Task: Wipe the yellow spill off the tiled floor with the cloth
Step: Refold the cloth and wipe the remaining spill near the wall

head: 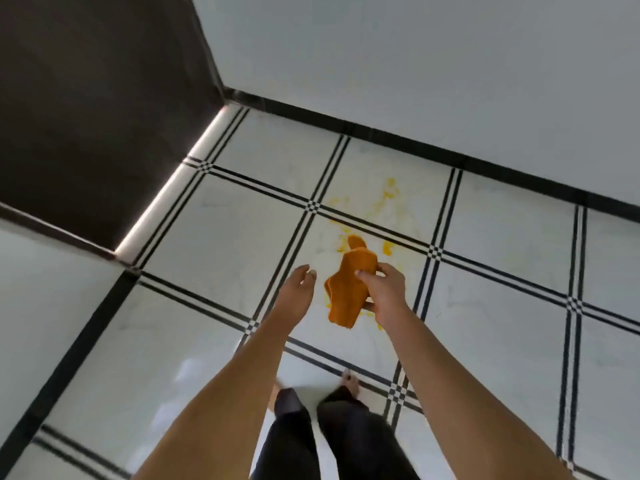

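1. Pinching the orange cloth (346,289) near its middle, the right hand (384,292) lays its thumb over the top of the fabric and curls its fingers beneath. The cloth is bunched, with one end poking up beyond the grip and the other hanging below it.
2. Just left of the grip, the left hand (298,285) is apart from the cloth, its fingers relaxed and loosely spread, holding nothing.
3. Beyond and beneath the grip, the yellow spill (388,247) lies on the tiled floor (242,220). A thick blob sits just past the right hand, more patches ring the cloth's upper end, and thinner smears reach farther away across a black-striped tile joint.
4. Nearer the person than the grip, two bare feet (351,381) and dark trousers (346,438) stand on the tiles.
5. Far to the left of the grip rises a dark panel (104,116) with a lit strip (166,195) along its foot.
6. Past the spill, a black skirting (415,143) runs under a pale wall (415,64).
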Tool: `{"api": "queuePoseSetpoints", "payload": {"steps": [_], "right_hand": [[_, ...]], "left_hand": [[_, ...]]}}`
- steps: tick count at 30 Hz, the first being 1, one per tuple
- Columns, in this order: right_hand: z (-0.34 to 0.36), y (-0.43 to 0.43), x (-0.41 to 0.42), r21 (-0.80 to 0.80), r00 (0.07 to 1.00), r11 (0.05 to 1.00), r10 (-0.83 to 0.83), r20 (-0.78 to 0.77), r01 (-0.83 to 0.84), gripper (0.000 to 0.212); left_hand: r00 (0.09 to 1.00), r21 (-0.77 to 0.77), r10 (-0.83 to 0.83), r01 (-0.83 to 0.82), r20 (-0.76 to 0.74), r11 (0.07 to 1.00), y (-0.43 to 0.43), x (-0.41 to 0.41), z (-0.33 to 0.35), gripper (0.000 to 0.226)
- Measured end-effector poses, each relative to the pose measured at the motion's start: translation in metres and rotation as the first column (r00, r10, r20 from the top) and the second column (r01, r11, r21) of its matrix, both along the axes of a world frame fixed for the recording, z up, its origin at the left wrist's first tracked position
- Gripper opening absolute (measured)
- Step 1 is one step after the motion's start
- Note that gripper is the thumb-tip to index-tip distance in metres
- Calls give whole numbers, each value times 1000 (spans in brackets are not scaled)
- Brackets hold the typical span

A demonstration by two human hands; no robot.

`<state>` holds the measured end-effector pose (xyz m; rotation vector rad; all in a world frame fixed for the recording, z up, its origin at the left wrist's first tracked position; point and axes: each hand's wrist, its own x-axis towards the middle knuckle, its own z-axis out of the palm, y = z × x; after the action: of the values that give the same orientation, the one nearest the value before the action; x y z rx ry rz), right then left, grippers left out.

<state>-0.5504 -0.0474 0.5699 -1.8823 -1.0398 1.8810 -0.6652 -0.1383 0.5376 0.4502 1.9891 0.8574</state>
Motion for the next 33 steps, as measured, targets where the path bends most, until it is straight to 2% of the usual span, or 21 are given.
{"api": "queuePoseSetpoints", "payload": {"steps": [6,10,13,16,22,24,26,30,32,33], "right_hand": [[-136,31,8,3,986,991,-134,101,135,35],[-259,48,-5,126,974,985,-137,180,115,18],[-344,56,-15,281,947,959,-77,312,-15,19],[-422,56,-26,392,936,909,-7,351,-140,26],[-580,20,-50,434,925,840,185,333,-325,34],[-625,15,-57,497,861,736,231,453,-460,40],[-662,22,-66,525,737,576,217,640,-626,51],[-709,40,-87,412,512,365,238,825,-835,59],[-718,48,-82,366,432,290,208,878,-884,62],[-721,66,-82,353,420,294,206,884,-888,65]], "left_hand": [[998,-42,-46,48,42,998,43,-7,-122,43],[995,-70,-96,96,3,993,65,-21,-240,43],[992,-91,-124,122,-16,988,76,-30,-331,42],[985,-79,-169,166,-41,983,81,-40,-412,42],[938,-124,-278,256,-209,959,71,-68,-566,43],[889,-146,-338,307,-309,940,71,-82,-604,45],[805,-175,-403,363,-436,915,76,-100,-630,47],[601,-182,-479,487,-640,854,98,-131,-664,62],[501,-194,-518,563,-694,804,110,-135,-675,65],[451,-203,-529,592,-719,780,119,-138,-681,63]]}}
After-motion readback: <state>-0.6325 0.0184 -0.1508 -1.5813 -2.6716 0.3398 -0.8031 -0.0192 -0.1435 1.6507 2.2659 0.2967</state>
